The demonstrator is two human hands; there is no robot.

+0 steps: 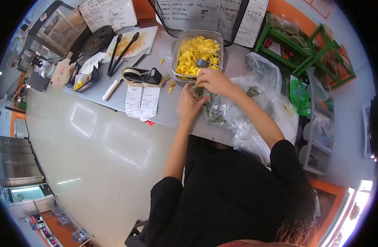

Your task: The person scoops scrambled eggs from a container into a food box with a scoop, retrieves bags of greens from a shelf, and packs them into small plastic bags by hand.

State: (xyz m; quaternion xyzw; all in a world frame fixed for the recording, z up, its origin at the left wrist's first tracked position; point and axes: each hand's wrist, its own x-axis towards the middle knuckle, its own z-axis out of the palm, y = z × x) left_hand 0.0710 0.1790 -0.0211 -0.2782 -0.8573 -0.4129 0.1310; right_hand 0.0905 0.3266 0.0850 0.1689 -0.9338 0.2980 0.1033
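Note:
My left hand (189,103) is curled around a small clear cup (196,91) with something green in it, just in front of the container. My right hand (213,81) pinches green bits at the cup's mouth. Behind both hands stands a clear rectangular container (175,53) full of yellow food (197,49), with a metal spoon (203,63) resting in it. To the right of my hands lies a large clear plastic bag (246,111) with green leafy matter showing through.
Left on the table are a tape dispenser (144,75), receipts (141,101), a knife (112,89) and black tongs (122,53) on a white board (144,39). Green crates (285,61) and a green packet (299,95) stand at right.

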